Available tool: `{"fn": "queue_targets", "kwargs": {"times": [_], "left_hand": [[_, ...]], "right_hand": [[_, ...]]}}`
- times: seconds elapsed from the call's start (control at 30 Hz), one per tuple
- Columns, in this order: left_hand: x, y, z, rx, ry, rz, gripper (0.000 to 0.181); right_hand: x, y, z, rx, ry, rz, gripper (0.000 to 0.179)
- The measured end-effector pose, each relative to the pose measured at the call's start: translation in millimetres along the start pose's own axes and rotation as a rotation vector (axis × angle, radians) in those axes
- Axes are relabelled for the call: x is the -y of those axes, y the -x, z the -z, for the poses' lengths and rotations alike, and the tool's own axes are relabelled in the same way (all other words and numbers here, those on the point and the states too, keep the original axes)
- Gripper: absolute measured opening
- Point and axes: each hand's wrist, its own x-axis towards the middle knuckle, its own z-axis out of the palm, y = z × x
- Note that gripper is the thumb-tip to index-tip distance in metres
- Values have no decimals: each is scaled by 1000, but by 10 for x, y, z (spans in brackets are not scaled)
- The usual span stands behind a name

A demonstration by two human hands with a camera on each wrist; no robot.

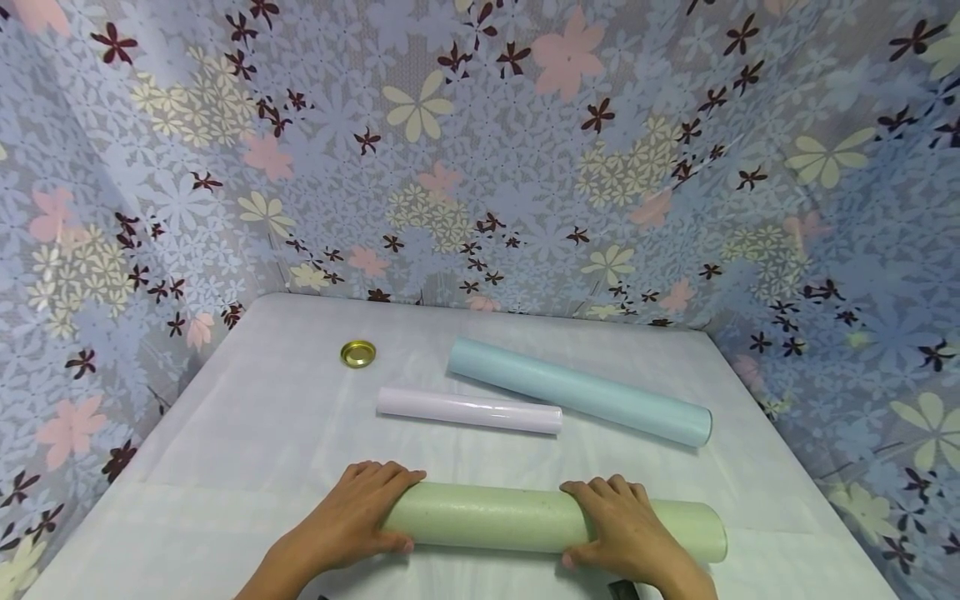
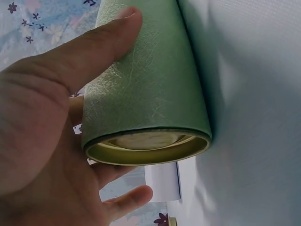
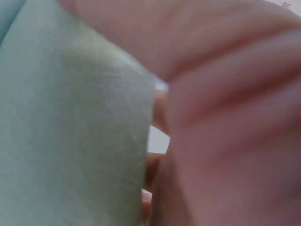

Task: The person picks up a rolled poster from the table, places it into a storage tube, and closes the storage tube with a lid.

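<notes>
A long pale green tube [image 1: 491,518] lies crosswise near the front of the white table. My left hand [image 1: 356,517] grips its left end, thumb on the near side and fingers over the far side. Farther right along the tube, my right hand [image 1: 622,527] holds it the same way, leaving the right end sticking out past it. In the left wrist view the left end of the green tube [image 2: 146,94] has a gold metal rim with a recessed inside. The right wrist view has the thumb against the pale green surface [image 3: 80,122], with fingertips behind it.
Behind the green tube lies a shorter, glossy pale lavender roll [image 1: 468,411]. A light blue tube [image 1: 577,392] slants across the back right of the table [image 1: 247,417]. A small round gold lid [image 1: 358,353] sits at the back left. Flowered curtain [image 1: 510,167] surrounds the table's back and sides.
</notes>
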Motion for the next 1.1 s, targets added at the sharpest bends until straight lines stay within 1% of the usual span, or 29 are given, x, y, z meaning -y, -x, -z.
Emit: {"fn": "queue_targets", "kwargs": {"times": [0.2, 0.4, 0.57, 0.67, 0.77, 0.83, 1.0, 1.1], "left_hand": [[-4, -3, 20, 2, -4, 3, 80], [-22, -8, 53, 10, 10, 12, 80], [-46, -26, 128, 19, 51, 36, 80], [-62, -50, 196, 19, 88, 56, 78], [-58, -87, 261, 9, 113, 64, 76], [-53, -116, 302, -10, 114, 59, 74], [-39, -202, 413, -50, 80, 54, 71], [-28, -267, 487, -75, 53, 44, 70]], "right_hand": [[-17, 15, 102, -5, -38, -25, 87], [-66, 54, 216, -32, -53, -9, 88], [-108, 75, 320, -51, -71, 2, 85], [-133, 74, 393, -90, -49, 24, 80], [-161, 52, 490, -117, -23, 33, 77], [-185, 31, 566, -135, -5, 42, 77], [-252, -40, 751, -166, 43, 51, 78], [-306, -103, 836, -169, 59, 47, 78]]}}
